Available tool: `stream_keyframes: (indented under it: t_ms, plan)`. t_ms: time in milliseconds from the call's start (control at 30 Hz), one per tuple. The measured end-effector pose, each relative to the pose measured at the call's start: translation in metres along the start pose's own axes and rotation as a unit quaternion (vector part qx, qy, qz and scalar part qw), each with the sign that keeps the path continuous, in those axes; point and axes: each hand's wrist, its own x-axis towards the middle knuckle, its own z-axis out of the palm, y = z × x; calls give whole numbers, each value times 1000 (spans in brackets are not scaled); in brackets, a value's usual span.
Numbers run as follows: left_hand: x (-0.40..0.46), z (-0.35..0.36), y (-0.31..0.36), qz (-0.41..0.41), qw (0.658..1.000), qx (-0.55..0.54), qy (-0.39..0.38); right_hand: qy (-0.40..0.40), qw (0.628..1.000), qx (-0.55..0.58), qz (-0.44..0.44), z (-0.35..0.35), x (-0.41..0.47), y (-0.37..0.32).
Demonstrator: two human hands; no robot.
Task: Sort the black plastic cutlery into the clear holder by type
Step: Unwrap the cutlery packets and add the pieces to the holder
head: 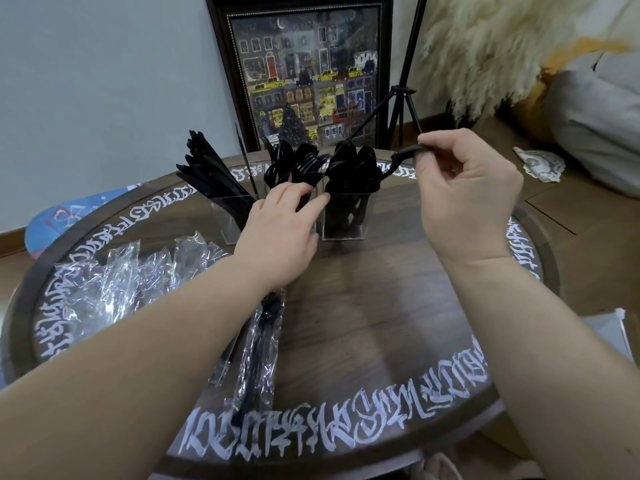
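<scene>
Nearest the camera, a wrapped cutlery set (258, 344) is left lying on the desk (363, 306), partly covered by the left forearm, with a heap of empty wrappers (114, 282) further left. So there's probably more to unwrap, though how many pieces are in that packet can't be made out.

Further in, the left hand (277, 233) is laid with relaxed, straight fingers against the front of the clear holder (343, 216), apparently steadying it. The right hand (464, 192) is pinched round the handle of one black piece (398, 161), held just right of the holder with its working end angled down toward the right compartment.

For this step, the holder is best kept braced while the piece is slid in handle first, since that compartment looks crammed and a clumsy push could tip things. Its type should be checked first: it can't be told whether it's a spoon or fork, as the head is lost against the other black cutlery. Knives (211, 174) are fanned out on the left, forks (294, 164) seem to be in the middle, and the compartment walls are hard to trace.
</scene>
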Motion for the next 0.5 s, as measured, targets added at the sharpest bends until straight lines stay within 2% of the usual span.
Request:
stream_keyframes:
  t_ms: [300, 500]
  plan:
    - [0, 5, 0, -11, 1000, -10, 4, -62, 996, -39, -49, 19, 14, 7]
    - [-1, 6, 0, -11, 1000, -21, 19, -168, 976, -116, -80, 32, 3, 23]
